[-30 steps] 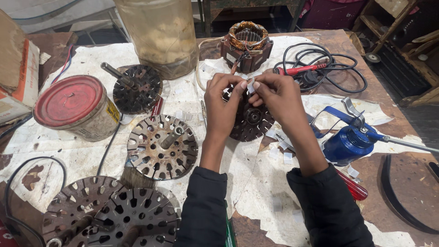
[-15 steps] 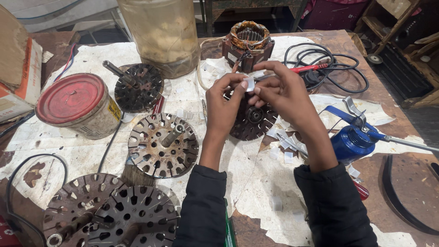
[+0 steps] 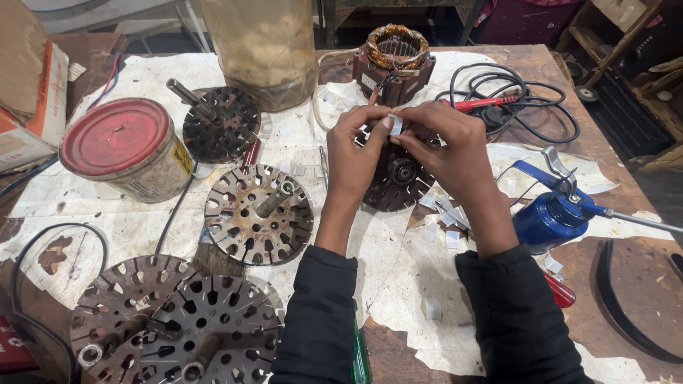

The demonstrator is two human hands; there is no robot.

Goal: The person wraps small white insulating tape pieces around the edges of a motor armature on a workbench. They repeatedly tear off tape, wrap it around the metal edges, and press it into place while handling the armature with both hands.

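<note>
Both hands pinch one small white paper strip (image 3: 395, 125).

My left hand (image 3: 359, 153) and right hand (image 3: 445, 146) stayed together — they sit a bit lower over the dark rotor (image 3: 393, 186) than before.

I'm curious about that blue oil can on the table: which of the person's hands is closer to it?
The right hand. It sits just up and to the left of the blue oil can, its forearm passing beside the can. The left hand is farther off, beyond the right hand.
</note>
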